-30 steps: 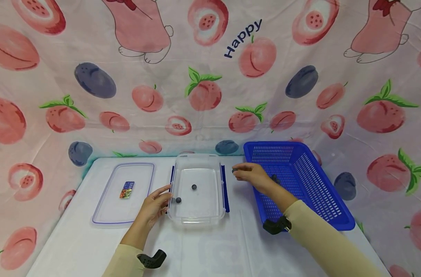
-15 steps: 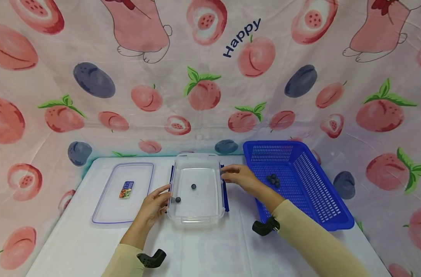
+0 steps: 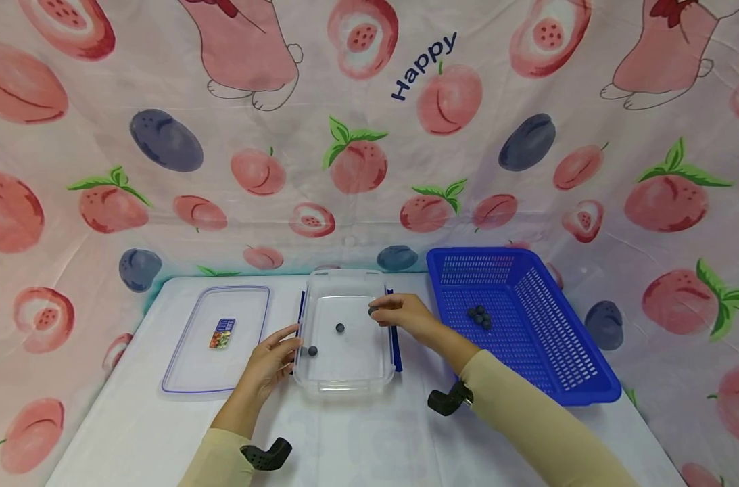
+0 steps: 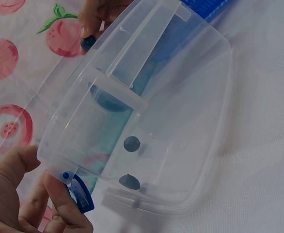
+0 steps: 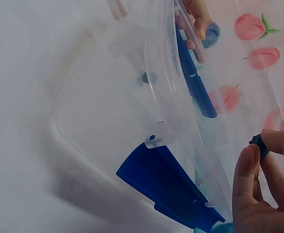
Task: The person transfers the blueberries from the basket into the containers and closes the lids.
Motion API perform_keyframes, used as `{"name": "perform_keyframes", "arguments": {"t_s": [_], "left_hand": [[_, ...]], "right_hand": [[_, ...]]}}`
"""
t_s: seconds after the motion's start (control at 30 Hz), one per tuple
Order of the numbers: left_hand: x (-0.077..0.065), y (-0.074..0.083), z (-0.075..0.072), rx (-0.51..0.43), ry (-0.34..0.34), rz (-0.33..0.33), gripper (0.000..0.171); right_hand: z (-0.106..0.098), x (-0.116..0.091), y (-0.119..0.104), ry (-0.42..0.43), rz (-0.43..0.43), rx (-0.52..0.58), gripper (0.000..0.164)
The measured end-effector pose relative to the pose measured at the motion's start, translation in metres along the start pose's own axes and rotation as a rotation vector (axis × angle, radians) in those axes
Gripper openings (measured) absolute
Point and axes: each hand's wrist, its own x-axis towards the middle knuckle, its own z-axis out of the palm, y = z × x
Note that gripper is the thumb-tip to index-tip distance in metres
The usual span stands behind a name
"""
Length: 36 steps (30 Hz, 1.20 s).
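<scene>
While the blue basket (image 3: 527, 331) occupies the lower right of the head view, the clear container (image 3: 345, 387) sits lower centre, the left hand (image 3: 268, 362) gripping its left side. Near its upper-right rim, the right hand (image 3: 413, 316) pinches a blueberry (image 5: 260, 144) between thumb and fingertips. A slack pinch could drop the berry outside, so close is that edge. The berry's ragged crown points left in the right wrist view; being round, it shows no clear long axis.
</scene>
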Motion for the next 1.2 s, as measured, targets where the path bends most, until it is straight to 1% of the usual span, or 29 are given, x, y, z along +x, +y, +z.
{"name": "perform_keyframes", "arguments": {"t_s": [0.2, 0.47, 0.7, 0.9, 1.07, 1.2], "left_hand": [[-0.002, 0.0, 0.001, 0.009, 0.011, 0.008, 0.051], [-0.002, 0.0, 0.0, 0.008, 0.009, 0.005, 0.051], [-0.001, 0.0, -0.001, 0.004, 0.01, -0.006, 0.052], [-0.001, 0.001, 0.0, 0.008, 0.002, -0.005, 0.053], [-0.001, 0.001, 0.0, 0.012, 0.006, -0.008, 0.053], [-0.001, 0.001, -0.001, 0.009, 0.003, -0.007, 0.053]], "right_hand": [[0.006, 0.004, -0.001, -0.011, 0.013, -0.006, 0.034], [0.014, 0.01, -0.002, -0.004, 0.047, -0.037, 0.03], [0.018, 0.012, -0.003, -0.022, 0.025, -0.051, 0.03], [0.022, 0.017, -0.002, -0.028, 0.039, -0.053, 0.027], [0.026, 0.02, -0.003, -0.042, 0.023, -0.069, 0.03], [0.029, 0.022, -0.006, -0.06, 0.034, -0.083, 0.03]]}}
